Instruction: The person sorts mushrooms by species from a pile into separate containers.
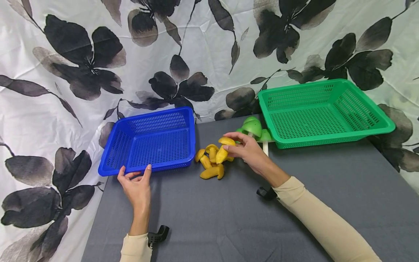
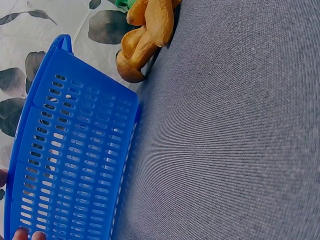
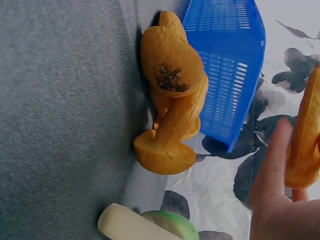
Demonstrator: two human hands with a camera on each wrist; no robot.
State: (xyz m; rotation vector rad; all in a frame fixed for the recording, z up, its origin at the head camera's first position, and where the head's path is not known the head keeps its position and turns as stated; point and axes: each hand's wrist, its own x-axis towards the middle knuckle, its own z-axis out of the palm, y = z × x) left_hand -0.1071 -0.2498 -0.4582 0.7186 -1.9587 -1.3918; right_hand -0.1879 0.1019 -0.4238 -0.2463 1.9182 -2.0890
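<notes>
My right hand [image 1: 248, 151] pinches a yellow toy mushroom [image 1: 222, 154] between thumb and fingers, above a small heap of similar yellow mushrooms [image 1: 209, 172]. The right wrist view shows this held mushroom [image 3: 304, 135] at its right edge, apart from the heap [image 3: 172, 60]. At the near rim of a blue plastic basket [image 1: 193, 145], my left hand [image 1: 135, 185] grips the edge. In the left wrist view, fingertips [image 2: 30, 235] press the slotted outer wall of the basket [image 2: 75, 150]. Nothing lies inside the blue basket.
Several green-capped mushrooms with pale stems [image 1: 252, 128] lie behind the right hand, beside a green plastic basket [image 1: 278, 142] at the back right. Grey cloth [image 1: 209, 218] covers the table. A white floral sheet [image 1: 203, 43] hangs behind it.
</notes>
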